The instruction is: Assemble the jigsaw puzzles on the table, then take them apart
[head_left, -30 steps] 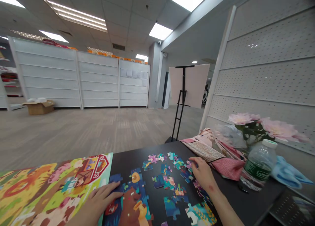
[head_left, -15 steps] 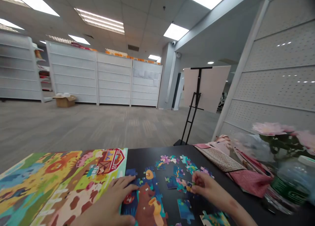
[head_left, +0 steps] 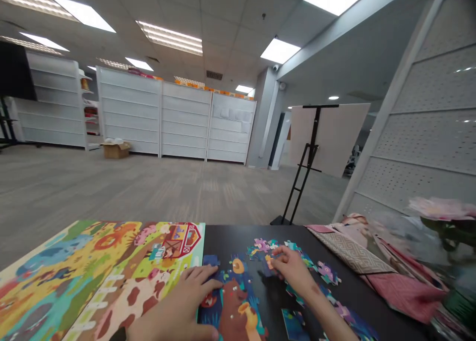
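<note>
At the far left, a black flat screen on a dark stand [head_left: 17,72] stands on the grey carpet [head_left: 159,192], with an open brown cardboard box [head_left: 116,150] before the white slatted shelving [head_left: 184,120]. Nearer, a bright illustrated animal sheet [head_left: 145,286], showing a lion, a spotted cow and a red barn, covers the left of the black worktop [head_left: 228,237]. The left hand [head_left: 180,304] is spread over its right edge, fingertips on the joined dark-blue puzzle section with a brown bear [head_left: 232,309] (the bear has a yellow horn). Right of that section, the right hand [head_left: 293,270] pinches a small blue-and-orange cardboard puzzle piece [head_left: 268,261] between thumb and fingers, just below a cluster of multicoloured loose pieces [head_left: 261,244]. A dark-blue loose piece [head_left: 293,325] lies nearer the camera; a purple-and-blue piece [head_left: 327,272] lies beyond the right forearm. Farther right rest a pink fabric bag with a beige patterned band [head_left: 401,294] and pale pink flowers [head_left: 442,208].
</note>
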The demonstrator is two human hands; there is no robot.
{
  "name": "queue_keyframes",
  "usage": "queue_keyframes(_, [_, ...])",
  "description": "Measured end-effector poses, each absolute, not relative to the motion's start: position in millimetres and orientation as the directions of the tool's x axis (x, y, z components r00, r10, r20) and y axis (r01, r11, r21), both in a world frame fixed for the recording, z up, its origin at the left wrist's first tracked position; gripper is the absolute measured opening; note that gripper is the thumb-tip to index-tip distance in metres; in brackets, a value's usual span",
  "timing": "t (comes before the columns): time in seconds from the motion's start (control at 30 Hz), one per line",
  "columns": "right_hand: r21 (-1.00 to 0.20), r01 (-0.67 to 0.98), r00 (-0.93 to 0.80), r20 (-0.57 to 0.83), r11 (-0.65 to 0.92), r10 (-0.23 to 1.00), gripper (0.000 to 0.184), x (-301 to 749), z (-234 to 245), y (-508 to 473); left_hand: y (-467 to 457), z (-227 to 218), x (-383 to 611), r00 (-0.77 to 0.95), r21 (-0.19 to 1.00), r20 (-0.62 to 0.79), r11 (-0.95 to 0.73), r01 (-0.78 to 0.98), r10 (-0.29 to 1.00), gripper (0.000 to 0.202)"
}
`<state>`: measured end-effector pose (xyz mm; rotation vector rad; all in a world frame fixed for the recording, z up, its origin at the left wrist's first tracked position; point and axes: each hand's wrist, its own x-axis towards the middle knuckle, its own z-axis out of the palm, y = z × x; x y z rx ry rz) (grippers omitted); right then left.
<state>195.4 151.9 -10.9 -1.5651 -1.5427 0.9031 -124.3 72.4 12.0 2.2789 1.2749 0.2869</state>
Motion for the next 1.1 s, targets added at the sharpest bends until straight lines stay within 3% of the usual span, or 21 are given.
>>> queue_keyframes(0.37, [-0.701, 0.712, -0.028, 0.049, 0.054, 0.998, 0.008, 166, -20, 144, 74, 12, -123, 0.551, 0.528, -0.054, -0.444, 0.724, 0.833, 0.079])
queue_keyframes(0.63, [-0.55, 0.831, -0.018, 0.122, 0.083, 0.992, 0.013, 162, -17, 138, 75, 8, -123, 0.53, 0.498, -0.081, -0.427, 0.755, 0.844, 0.079])
queue_keyframes(1.1, [-0.583, 0.799, -0.119, 0.088, 0.148, 0.989, 0.01, 171, -8, 130, 80, -12, -127, 0.568, 0.465, 0.013, -0.508, 0.725, 0.823, 0.077])
